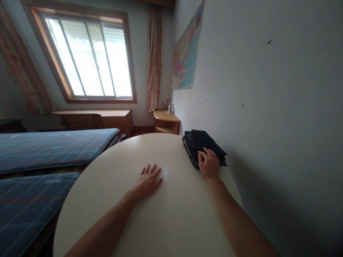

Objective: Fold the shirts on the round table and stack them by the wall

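A stack of folded dark cloth (pixel 205 139), black or navy with a striped layer along its lower left edge, lies on the right side of the round cream table (pixel 171 210), close to the wall. At the stack's near side is my right hand (pixel 209 165), its fingers bent and drawn together on the upper cloth. The fingertips partly cover what they press or pinch. My left hand (pixel 148 182) rests palm down on the tabletop, left of the stack, with fingers spread and nothing held.
The white wall (pixel 268 135) runs along the table's right side. Two beds with blue plaid mattresses (pixel 53 148) stand on the left. Beyond the table are a wooden desk (pixel 118 114) under the window and a small corner shelf (pixel 167 116).
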### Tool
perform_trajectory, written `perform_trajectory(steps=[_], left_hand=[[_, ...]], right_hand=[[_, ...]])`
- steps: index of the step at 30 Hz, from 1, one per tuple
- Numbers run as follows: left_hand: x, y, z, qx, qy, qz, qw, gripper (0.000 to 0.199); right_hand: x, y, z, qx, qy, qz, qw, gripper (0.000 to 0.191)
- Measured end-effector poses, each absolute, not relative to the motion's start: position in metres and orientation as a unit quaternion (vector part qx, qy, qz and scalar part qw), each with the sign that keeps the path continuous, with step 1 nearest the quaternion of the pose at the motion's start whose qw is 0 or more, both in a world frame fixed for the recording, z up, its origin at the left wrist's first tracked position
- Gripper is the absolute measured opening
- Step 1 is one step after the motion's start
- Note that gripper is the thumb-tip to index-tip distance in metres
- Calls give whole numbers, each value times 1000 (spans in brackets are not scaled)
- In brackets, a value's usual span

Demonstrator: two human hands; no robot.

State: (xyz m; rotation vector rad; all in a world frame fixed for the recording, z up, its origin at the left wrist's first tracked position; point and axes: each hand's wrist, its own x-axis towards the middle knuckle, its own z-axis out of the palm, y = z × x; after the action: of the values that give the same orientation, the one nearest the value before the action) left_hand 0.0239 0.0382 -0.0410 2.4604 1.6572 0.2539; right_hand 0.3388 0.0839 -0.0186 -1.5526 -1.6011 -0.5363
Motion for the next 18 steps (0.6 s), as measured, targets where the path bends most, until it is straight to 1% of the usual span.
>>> perform_trajectory(steps=[7,11,14,16,18], left_hand=[[24,38,-42,825,553,91,80,62],[22,40,-50,819,553,126,87,63],[24,41,-54,801,552,210,93,76],[27,41,-53,786,535,300,78,86],[30,40,-47,768,505,393,46,93]], right_hand=[[339,87,-22,-611,-636,-211,421,37],[330,78,-10,-543,-672,-220,453,39],[311,61,2,-422,-742,-197,482,40],[292,46,7,-332,-787,-174,491,44],[272,30,10,-255,-826,-157,478,51]])
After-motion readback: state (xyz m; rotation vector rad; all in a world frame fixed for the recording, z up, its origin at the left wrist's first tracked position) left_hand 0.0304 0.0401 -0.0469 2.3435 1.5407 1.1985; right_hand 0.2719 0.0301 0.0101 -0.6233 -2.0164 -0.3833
